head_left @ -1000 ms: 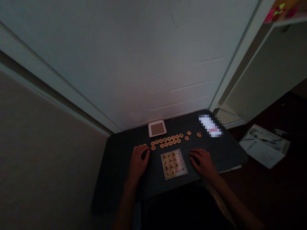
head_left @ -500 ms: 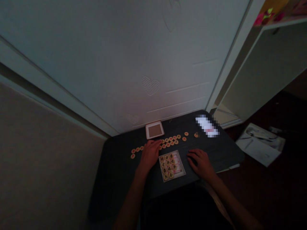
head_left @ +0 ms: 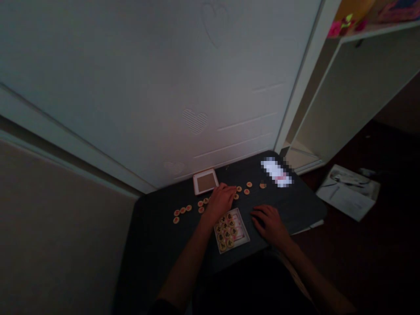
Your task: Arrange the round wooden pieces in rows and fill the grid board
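Observation:
Round xiangqi pieces with red marks lie in rows on the dark table, among them a group of pieces (head_left: 183, 210) at the left. My left hand (head_left: 223, 202) reaches over the middle of the rows, fingers stretched toward a piece (head_left: 239, 189) near their right end. It hides several pieces beneath it. Below that hand is a shallow white box (head_left: 243, 234) holding several black-marked pieces (head_left: 225, 226) on its left side. My right hand (head_left: 271, 222) rests on the table right of the box, fingers apart and nothing in them.
A white-rimmed box lid (head_left: 205, 181) with a brown inside lies against the white panel (head_left: 157, 87). A bright, pixelated phone-like object (head_left: 276, 172) is at the table's back right. Loose pieces (head_left: 249, 184) lie before it. A white box (head_left: 348, 191) stands on the floor to the right.
My left hand has moved right along the rows, uncovering pieces on the left and covering others. My right hand stays in place. The view has shifted slightly to the right.

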A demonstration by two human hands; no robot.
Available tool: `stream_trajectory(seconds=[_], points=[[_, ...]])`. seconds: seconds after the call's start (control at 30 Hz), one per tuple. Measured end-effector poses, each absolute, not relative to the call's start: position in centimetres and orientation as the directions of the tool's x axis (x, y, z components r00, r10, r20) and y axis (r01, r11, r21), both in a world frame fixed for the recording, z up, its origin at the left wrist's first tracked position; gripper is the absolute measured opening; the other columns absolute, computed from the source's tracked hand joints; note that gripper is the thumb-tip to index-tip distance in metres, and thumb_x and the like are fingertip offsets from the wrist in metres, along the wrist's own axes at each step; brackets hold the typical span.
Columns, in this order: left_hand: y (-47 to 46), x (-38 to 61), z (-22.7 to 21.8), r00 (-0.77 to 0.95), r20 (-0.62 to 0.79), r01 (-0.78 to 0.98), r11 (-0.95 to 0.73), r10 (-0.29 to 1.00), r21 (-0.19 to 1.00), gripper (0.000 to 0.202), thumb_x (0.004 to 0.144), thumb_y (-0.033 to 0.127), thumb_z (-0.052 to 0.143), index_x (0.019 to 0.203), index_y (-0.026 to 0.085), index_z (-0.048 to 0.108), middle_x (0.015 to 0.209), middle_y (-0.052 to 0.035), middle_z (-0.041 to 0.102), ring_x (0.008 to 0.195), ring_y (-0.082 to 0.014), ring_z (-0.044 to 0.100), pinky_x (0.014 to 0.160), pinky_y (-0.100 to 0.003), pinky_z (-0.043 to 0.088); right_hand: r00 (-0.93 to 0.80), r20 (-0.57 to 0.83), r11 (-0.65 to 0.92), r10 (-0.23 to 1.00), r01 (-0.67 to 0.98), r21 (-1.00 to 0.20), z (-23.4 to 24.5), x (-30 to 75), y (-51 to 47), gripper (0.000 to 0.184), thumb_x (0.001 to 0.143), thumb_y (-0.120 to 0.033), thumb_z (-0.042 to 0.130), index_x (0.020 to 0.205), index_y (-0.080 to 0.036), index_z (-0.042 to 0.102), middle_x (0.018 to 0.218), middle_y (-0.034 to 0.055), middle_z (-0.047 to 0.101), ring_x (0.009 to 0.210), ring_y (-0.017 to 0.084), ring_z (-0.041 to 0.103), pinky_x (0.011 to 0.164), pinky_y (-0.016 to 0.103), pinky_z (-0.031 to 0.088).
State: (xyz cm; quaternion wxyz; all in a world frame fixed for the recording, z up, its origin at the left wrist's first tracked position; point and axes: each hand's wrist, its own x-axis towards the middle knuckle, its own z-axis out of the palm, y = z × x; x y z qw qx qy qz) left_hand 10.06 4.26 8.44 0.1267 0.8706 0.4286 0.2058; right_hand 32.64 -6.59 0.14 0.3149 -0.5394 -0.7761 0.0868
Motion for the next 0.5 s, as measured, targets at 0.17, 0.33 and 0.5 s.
stream_trajectory(seconds=[0.17,0.33,0.5], points=[[3.5,11.2,8.2,0.589,0.165,0.732,-0.609,0.791,0.304,0.031,0.098,0.021,0.050,0.124,0.026,0.067,0.125,-0.0039,0.071,0.110,-0.0252,0.055,0.094,-0.042,0.044,-0.225,0.404,0.412,0.887,0.780,-0.471,0.3,32.6,-6.6,0.023,0.094,-0.024,0.061,0.115,-0.026,0.068,0.119,0.0087,0.068,0.113,0.027,0.060,0.097,0.046,0.047],[2.1,10.7,8.3,0.592,0.071,0.776,-0.592,0.803,0.218,0.031,0.093,0.016,0.054,0.118,0.026,0.068,0.124,-0.0041,0.071,0.114,-0.0269,0.054,0.093,-0.044,0.043,-0.213,0.405,0.407,0.889,0.771,-0.489,0.3,32.6,-6.7,0.023,0.093,-0.023,0.061,0.115,-0.026,0.068,0.119,0.0080,0.068,0.113,0.027,0.060,0.098,0.047,0.046],[1.3,11.2,8.5,0.627,0.039,0.750,-0.616,0.778,0.240,0.035,0.091,0.015,0.053,0.121,0.025,0.067,0.127,-0.0041,0.070,0.119,-0.0283,0.052,0.101,-0.047,0.040,-0.215,0.411,0.414,0.886,0.767,-0.491,0.3,32.6,-6.6,0.023,0.093,-0.023,0.061,0.114,-0.026,0.069,0.118,0.0084,0.069,0.112,0.028,0.061,0.097,0.047,0.047]])
